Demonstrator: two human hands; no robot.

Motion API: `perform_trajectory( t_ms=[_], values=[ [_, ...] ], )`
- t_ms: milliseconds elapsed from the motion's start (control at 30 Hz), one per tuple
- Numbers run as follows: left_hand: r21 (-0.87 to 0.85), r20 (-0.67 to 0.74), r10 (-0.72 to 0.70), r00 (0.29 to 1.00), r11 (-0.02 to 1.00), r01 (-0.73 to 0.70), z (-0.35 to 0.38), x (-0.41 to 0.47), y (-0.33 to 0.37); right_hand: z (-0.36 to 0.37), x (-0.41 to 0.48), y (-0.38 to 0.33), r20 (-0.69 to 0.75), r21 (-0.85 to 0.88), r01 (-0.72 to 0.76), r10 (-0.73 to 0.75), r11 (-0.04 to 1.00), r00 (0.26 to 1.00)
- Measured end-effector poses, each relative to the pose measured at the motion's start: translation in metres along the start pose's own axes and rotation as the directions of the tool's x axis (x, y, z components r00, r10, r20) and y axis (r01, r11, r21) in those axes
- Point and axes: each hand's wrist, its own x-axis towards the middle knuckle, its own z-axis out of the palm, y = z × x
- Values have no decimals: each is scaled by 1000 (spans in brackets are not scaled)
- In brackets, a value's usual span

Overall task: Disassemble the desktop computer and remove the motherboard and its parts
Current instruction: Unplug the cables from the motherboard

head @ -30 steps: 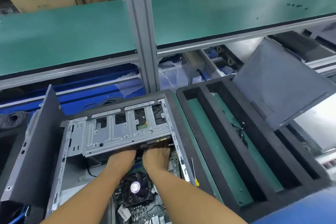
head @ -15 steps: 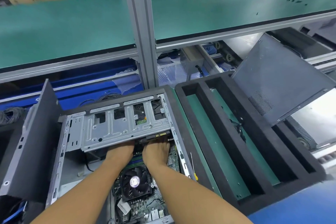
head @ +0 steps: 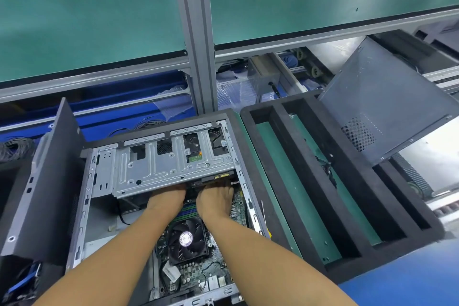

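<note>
Centrally, low in the frame, the grey steel desktop computer case (head: 79, 216) lies open, its green motherboard (head: 198, 273) with the black square cooler fan (head: 187, 240) seated inside, below the silver pressed-metal drive cage (head: 171, 169). The left hand (head: 166, 200) and right hand (head: 214, 200) reach side by side under the cage's near edge, fingers hidden, so whether they grip anything cannot be told. Judged stage: early, since a dark perforated side panel (head: 387, 97) leans at right, while board, fan and cage are all yet to come out.
</note>
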Motion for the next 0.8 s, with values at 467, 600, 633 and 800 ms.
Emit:
perform_trajectory(
  t_ms=[467, 600, 633, 800],
  values=[
    [29, 61, 2, 998, 1000, -4, -8, 1, 2, 0, 1, -1, 1, 15, -4, 4, 1000, 1000],
    [-57, 49, -95, 994, 994, 98, -9, -1, -11, -1, -1, 0, -13, -6, 5, -5, 1000, 1000],
    [-61, 68, -134, 989, 989, 138, -11, -2, -13, -1, -1, 0, -17, -6, 8, -8, 1000, 1000],
    [-101, 136, -340, 930, 930, 355, -18, -6, -21, -1, 1, 0, 10, -6, 29, -29, 1000, 1000]
  ],
)
